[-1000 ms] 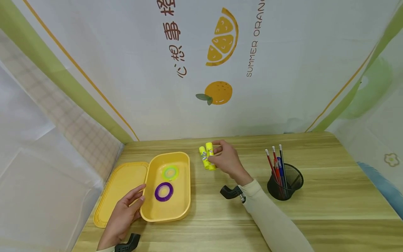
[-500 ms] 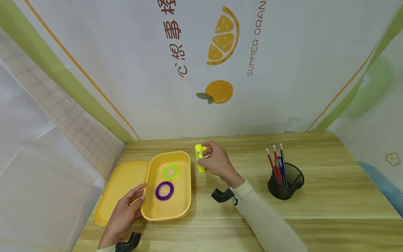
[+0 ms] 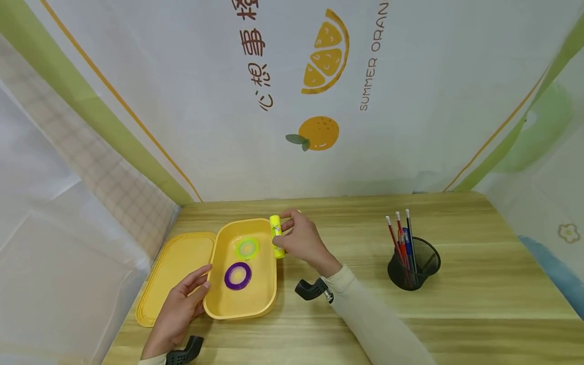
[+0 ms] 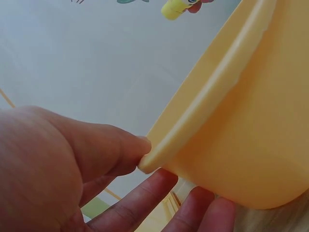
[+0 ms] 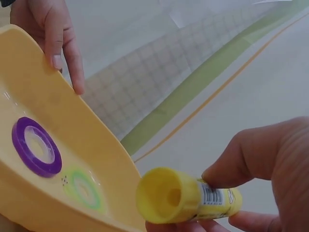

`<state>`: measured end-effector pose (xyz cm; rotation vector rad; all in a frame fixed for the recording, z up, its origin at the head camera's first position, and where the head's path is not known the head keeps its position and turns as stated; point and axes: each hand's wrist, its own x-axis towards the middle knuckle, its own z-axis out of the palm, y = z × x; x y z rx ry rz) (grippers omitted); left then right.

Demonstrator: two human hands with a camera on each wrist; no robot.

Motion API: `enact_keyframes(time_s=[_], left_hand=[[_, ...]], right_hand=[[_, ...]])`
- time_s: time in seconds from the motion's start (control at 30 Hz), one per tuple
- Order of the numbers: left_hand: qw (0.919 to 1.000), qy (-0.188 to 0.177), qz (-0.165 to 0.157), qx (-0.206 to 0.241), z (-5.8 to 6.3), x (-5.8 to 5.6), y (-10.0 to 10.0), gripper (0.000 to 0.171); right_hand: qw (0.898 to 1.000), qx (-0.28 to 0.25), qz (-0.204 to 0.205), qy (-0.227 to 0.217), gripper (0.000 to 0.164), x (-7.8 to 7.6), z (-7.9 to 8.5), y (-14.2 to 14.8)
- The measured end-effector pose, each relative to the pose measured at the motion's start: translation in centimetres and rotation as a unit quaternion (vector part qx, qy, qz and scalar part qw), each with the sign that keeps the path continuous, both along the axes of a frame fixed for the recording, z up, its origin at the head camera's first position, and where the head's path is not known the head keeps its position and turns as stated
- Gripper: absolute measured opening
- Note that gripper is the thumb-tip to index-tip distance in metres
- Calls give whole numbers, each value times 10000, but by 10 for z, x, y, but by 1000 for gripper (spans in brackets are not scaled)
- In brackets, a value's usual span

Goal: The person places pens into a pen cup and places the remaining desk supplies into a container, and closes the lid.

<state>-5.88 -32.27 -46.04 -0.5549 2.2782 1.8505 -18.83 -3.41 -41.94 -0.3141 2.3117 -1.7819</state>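
Note:
My right hand [image 3: 304, 242] pinches a yellow glue stick [image 3: 276, 237] between thumb and fingers, at the right rim of the yellow plastic box [image 3: 274, 291]. In the right wrist view the glue stick [image 5: 212, 199] lies sideways, its hollow round end facing the camera. A bit of another yellow thing [image 3: 298, 211] shows behind the right hand, mostly hidden. My left hand [image 3: 179, 305] grips the box's left rim, thumb at the edge and fingers against the outer wall [image 4: 251, 130]. Inside the box lie a purple tape roll [image 3: 238, 276] and a green one [image 3: 247, 248].
The yellow lid [image 3: 175, 274] lies flat left of the box. A black mesh pen cup [image 3: 412, 274] with several pencils and pens stands to the right on the wooden table [image 3: 337, 324]. A printed white curtain [image 3: 388, 152] hangs behind the table.
My right hand has lifted one glue stick away from the spot where two stood together and carried it left to the box's rim. The left hand keeps its grip on the box.

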Motion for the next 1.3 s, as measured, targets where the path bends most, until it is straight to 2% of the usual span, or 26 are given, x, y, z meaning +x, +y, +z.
enact_keyframes(time_s=[0.5, 0.93, 1.3], left_hand=[[10000, -23, 14, 29, -3, 1, -3, 52], [10000, -17, 7, 41, -1, 1, -2, 52], [10000, -43, -15, 34, -2, -1, -1, 54]], right_hand=[[9985, 412, 362, -33, 62, 13, -8, -30], [9933, 590, 990, -9, 63, 24, -15, -47], [9829, 966, 1566, -22, 58, 34, -12, -57]])
